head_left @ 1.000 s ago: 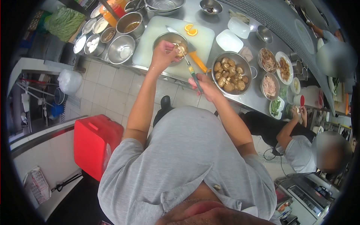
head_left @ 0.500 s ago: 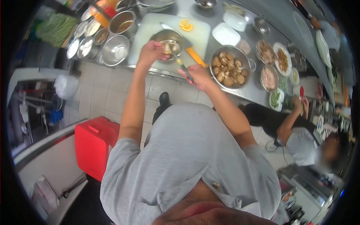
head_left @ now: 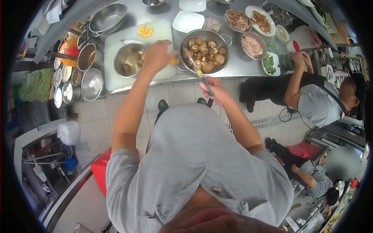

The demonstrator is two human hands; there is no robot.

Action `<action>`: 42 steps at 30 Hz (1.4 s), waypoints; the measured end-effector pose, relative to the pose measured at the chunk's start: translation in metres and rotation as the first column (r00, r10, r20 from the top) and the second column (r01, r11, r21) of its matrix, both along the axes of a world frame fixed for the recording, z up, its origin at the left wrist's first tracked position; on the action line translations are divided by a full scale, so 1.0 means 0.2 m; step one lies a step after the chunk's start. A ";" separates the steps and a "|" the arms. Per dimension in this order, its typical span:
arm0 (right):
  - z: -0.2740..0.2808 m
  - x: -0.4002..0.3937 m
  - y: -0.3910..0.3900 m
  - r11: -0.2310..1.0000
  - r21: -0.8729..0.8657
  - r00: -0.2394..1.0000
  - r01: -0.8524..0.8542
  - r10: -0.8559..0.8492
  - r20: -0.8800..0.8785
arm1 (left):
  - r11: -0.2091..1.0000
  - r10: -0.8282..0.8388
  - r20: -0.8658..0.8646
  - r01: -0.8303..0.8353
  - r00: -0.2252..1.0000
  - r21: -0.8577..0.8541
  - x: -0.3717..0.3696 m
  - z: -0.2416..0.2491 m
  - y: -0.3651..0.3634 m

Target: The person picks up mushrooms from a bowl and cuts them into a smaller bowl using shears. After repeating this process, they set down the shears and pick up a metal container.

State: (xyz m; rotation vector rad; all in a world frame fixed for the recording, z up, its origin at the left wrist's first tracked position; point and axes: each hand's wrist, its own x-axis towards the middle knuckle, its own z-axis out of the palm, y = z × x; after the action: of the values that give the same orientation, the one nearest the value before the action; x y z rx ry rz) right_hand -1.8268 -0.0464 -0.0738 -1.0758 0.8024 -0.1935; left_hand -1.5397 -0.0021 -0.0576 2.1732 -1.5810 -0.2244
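Observation:
My right hand (head_left: 216, 90) is closed round the green and yellow handle of a small knife (head_left: 201, 75). Its thin blade points up over the near left part of a metal colander (head_left: 186, 38) of brown mushrooms (head_left: 208, 68). Blurred by motion, my left hand (head_left: 156, 57) is between the colander and a metal bowl (head_left: 121, 51); its fingers do not show clearly. Pale mushroom pieces (head_left: 133, 61) lie in that bowl, on a white cutting board (head_left: 165, 29). An orange-handled knife (head_left: 173, 61) is partly hidden behind my left hand.
Orange slices (head_left: 145, 31) lie on the board. Metal bowls (head_left: 92, 84) and pots (head_left: 90, 57) stand to the left. Bowls of meat (head_left: 253, 46) and a dish of greens (head_left: 271, 64) sit to the right. A co-worker (head_left: 314, 93) stands at the right; another person (head_left: 316, 178) is lower right.
My left hand has left the bowl and moved right towards the colander. My right hand has carried the small knife from the bowl to the colander. The view has shifted.

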 end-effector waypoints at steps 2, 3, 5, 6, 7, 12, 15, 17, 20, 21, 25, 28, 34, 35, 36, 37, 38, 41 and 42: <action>-0.02 -0.13 -0.04 0.996 -0.015 0.996 0.085 -0.086 -0.026 | 0.974 -0.110 0.102 0.086 0.989 0.208 -0.19 0.01 -0.17; -0.07 -0.20 -0.05 0.993 -0.016 0.992 0.119 -0.119 -0.037 | 0.963 -0.152 0.138 0.115 0.979 0.245 -0.22 -0.03 -0.22; -0.10 -0.29 -0.05 0.985 -0.029 0.985 0.169 -0.170 -0.041 | 0.932 -0.242 0.207 0.169 0.948 0.320 -0.27 -0.17 -0.32; -0.09 -0.31 -0.05 0.982 -0.041 0.982 0.186 -0.187 -0.035 | 0.918 -0.260 0.223 0.168 0.940 0.360 -0.27 -0.25 -0.37; -0.08 -0.34 -0.05 0.978 -0.052 0.978 0.204 -0.205 -0.028 | 0.914 -0.260 0.228 0.163 0.938 0.372 -0.27 -0.27 -0.40; -0.11 -0.42 -0.05 0.950 -0.250 0.957 0.184 -0.232 -0.175 | 0.933 -0.215 0.152 0.157 0.965 0.324 -0.25 -0.14 -0.38; -0.06 -0.43 -0.05 0.900 -0.434 0.929 0.046 -0.198 -0.313 | 0.964 -0.107 -0.259 0.164 0.960 0.209 -0.18 -0.12 -0.36; -0.02 -0.43 -0.04 0.858 -0.513 0.908 -0.033 -0.188 -0.373 | 0.969 0.055 -0.735 0.141 0.676 0.203 -0.15 -0.12 -0.33; 0.04 -0.40 -0.04 0.789 -0.607 0.891 -0.095 -0.205 -0.406 | 0.978 0.001 -0.892 0.187 0.452 0.096 -0.18 -0.08 -0.28; 0.04 -0.40 -0.04 0.750 -0.650 0.884 -0.123 -0.215 -0.415 | 0.974 -0.015 -0.906 0.211 0.423 0.082 -0.19 -0.09 -0.28; 0.06 -0.40 -0.05 0.648 -0.735 0.869 -0.199 -0.229 -0.438 | 0.974 -0.069 -0.939 0.227 0.336 0.009 -0.22 -0.12 -0.26; 0.09 -0.40 -0.06 0.632 -0.732 0.850 -0.254 -0.216 -0.481 | 0.971 -0.085 -0.930 0.241 0.357 0.003 -0.25 -0.14 -0.27; 0.18 -0.36 -0.07 0.600 -0.694 0.795 -0.397 -0.153 -0.587 | 0.932 -0.070 -0.889 0.348 0.453 0.105 -0.29 -0.18 -0.30; 0.18 -0.35 -0.07 0.616 -0.671 0.782 -0.412 -0.138 -0.608 | 0.926 -0.065 -0.870 0.353 0.488 0.130 -0.30 -0.21 -0.30; 0.18 -0.33 -0.07 0.632 -0.647 0.770 -0.426 -0.122 -0.627 | 0.925 -0.049 -0.871 0.352 0.489 0.146 -0.30 -0.22 -0.30; 0.18 -0.32 -0.07 0.646 -0.623 0.757 -0.440 -0.107 -0.645 | 0.923 -0.035 -0.871 0.351 0.490 0.161 -0.30 -0.22 -0.30; 0.16 -0.32 -0.08 0.667 -0.620 0.776 -0.413 -0.099 -0.623 | 0.921 -0.021 -0.871 0.349 0.492 0.174 -0.31 -0.22 -0.31; 0.06 -0.32 -0.07 0.714 -0.611 0.828 -0.343 -0.077 -0.555 | 0.923 -0.002 -0.853 0.329 0.522 0.199 -0.29 -0.27 -0.33; 0.03 -0.31 -0.07 0.720 -0.613 0.845 -0.324 -0.072 -0.530 | 0.922 0.011 -0.856 0.327 0.517 0.209 -0.29 -0.29 -0.33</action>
State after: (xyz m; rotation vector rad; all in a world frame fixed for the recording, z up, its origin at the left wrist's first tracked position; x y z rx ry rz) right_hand -1.8893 -0.0608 -0.0670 -1.9549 1.1835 -0.0660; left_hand -1.5971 -0.0691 -0.1149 1.6220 -1.1565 -1.4965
